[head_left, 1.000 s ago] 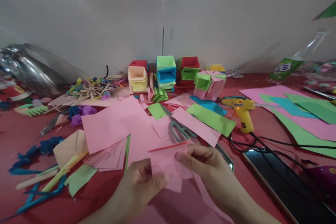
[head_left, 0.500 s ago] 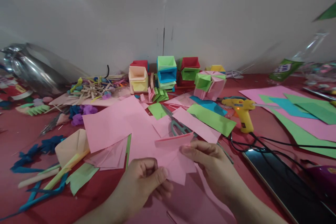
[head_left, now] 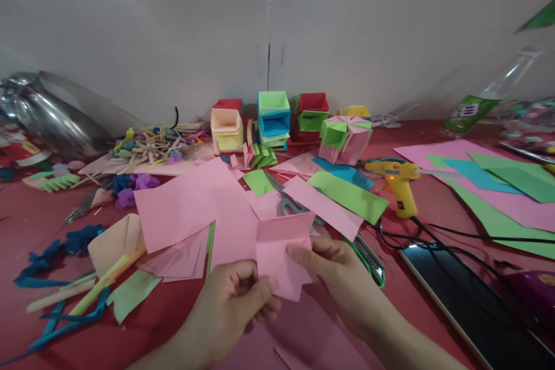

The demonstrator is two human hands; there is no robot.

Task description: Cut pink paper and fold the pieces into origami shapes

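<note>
Between both hands is a small folded piece of pink paper (head_left: pixel 280 257), with a creased flap standing along its top. My left hand (head_left: pixel 243 295) pinches its lower left edge between thumb and fingers. On the other side, my right hand (head_left: pixel 336 269) is closed on its right edge, the thumb lying across the front. Scissors (head_left: pixel 291 206) with grey-green handles lie just beyond the paper, partly covered by pink strips. A green-edged cutter (head_left: pixel 368 260) rests beside my right hand. Larger pink sheets (head_left: pixel 177 202) spread out to the left.
Folded paper boxes (head_left: pixel 273 118) stand along the white wall. To the right are a yellow glue gun (head_left: pixel 401 182), its black cable, a dark phone-like slab (head_left: pixel 468 306) and coloured sheets (head_left: pixel 520 208). A metal jug (head_left: pixel 56 115) and craft sticks (head_left: pixel 151 147) sit at the left.
The pink paper has tilted so its front and top flap face me more fully. My right hand has shifted slightly left, exposing more of the cutter. The left hand stays nearly in place.
</note>
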